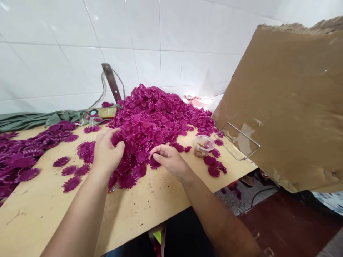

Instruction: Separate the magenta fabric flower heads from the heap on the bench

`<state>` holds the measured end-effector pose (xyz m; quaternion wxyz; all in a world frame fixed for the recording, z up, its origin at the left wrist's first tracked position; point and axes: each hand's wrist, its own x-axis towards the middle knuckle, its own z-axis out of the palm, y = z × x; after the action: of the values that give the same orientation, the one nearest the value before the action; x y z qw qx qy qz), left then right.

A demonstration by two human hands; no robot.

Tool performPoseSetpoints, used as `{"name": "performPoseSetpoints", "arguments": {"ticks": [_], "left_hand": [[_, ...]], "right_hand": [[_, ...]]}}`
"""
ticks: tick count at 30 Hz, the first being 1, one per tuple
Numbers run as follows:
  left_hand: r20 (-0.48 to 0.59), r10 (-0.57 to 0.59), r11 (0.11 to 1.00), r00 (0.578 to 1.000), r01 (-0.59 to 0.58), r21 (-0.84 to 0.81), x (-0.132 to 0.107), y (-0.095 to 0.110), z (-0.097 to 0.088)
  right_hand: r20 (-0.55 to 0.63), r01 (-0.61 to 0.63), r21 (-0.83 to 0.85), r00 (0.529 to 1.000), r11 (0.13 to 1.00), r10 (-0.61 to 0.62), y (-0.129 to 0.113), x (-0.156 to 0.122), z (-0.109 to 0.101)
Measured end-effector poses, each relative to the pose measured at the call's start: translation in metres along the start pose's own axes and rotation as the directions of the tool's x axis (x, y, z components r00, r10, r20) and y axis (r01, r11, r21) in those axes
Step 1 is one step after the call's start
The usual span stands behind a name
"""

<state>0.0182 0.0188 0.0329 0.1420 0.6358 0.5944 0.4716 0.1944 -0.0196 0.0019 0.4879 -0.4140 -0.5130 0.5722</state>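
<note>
Magenta flower heads (158, 114), petals serrated, heaped in a tall pile just off centre toward 10 o'clock; clock taken from the middle of the view, 12 at top
Left hand (108, 151) between 8 and 9, at the pile's near left side: thumb and fingers parted, grasping nothing that shows
Right hand (171, 162) at 6, by the pile's near right edge: fingers curled in, thumb close to them, a purple head just beneath; cannot tell whether it is gripped
Pale board tabletop (155, 210) under everything, specked with dark bits toward 6
Clear plastic tub (197, 149) between 3 and 4, brownish stuff inside; a few loose heads beside it at 4
Bent metal wire frame (243, 135) at 3, against a large sheet of brown cardboard (289, 100), torn along its top
Second spread of heads (18, 166) near 9, stragglers at 8
Green cloth (40, 121) at 9
Dark upright bar (112, 82) at 10, before white wall tiles (144, 28)
</note>
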Motion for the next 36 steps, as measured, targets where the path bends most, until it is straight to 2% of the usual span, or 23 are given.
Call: {"name": "performPoseSetpoints", "arguments": {"ticks": [2, 4, 7, 10, 13, 16, 19, 23, 27, 30, 33, 36], "left_hand": [[-0.012, 0.018, 0.999, 1.0, -0.018, 0.041, -0.015, 0.005, 0.003], [0.081, 0.027, 0.999, 0.996, -0.026, -0.019, -0.03, 0.013, 0.006], [0.206, 0.076, 0.993, 0.976, -0.054, -0.108, -0.049, 0.026, 0.012], [0.26, 0.044, 0.985, 0.965, 0.002, -0.174, -0.057, 0.031, 0.02], [0.268, -0.008, 0.976, 0.963, 0.066, -0.21, -0.056, 0.03, 0.027], [0.229, -0.028, 0.963, 0.973, 0.087, -0.255, -0.051, 0.028, 0.031], [0.169, -0.147, 0.889, 0.975, 0.205, -0.409, -0.045, 0.026, 0.032], [0.176, -0.344, 0.682, 0.922, 0.374, -0.628, -0.039, 0.027, 0.033], [0.185, -0.476, 0.536, 0.859, 0.451, -0.714, -0.031, 0.033, 0.037], [0.129, -0.524, 0.541, 0.842, 0.446, -0.713, -0.017, 0.035, 0.032], [-0.02, -0.588, 0.598, 0.809, 0.418, -0.684, 0.003, 0.03, 0.013], [-0.108, -0.529, 0.679, 0.842, 0.343, -0.65, 0.016, 0.017, -0.006]], "right_hand": [[-0.073, -0.007, -0.056, 0.997, 0.998, 0.003, -0.001, 0.004, 0.002], [-0.149, -0.002, -0.12, 0.989, 0.993, -0.016, -0.002, 0.005, 0.005], [-0.204, 0.01, -0.205, 0.978, 0.979, -0.053, -0.005, 0.007, 0.008], [-0.227, 0.013, -0.196, 0.972, 0.98, -0.059, -0.006, 0.011, 0.01], [-0.232, 0.05, -0.159, 0.969, 0.986, -0.087, -0.004, 0.014, 0.011], [-0.225, 0.07, -0.111, 0.97, 0.991, -0.093, -0.001, 0.012, 0.014], [-0.135, 0.05, 0.019, 0.99, 0.999, -0.047, -0.001, 0.005, 0.019], [-0.113, 0.018, 0.02, 0.993, 1.0, -0.015, -0.002, -0.002, 0.025], [-0.129, -0.007, -0.028, 0.992, 1.0, 0.004, -0.006, -0.003, 0.027], [-0.069, -0.01, -0.044, 0.998, 0.999, 0.007, -0.011, -0.009, 0.026], [0.018, -0.069, -0.067, 0.997, 0.995, 0.07, -0.012, -0.021, 0.019], [0.032, -0.091, -0.043, 0.995, 0.995, 0.093, -0.007, -0.026, 0.008]]}}
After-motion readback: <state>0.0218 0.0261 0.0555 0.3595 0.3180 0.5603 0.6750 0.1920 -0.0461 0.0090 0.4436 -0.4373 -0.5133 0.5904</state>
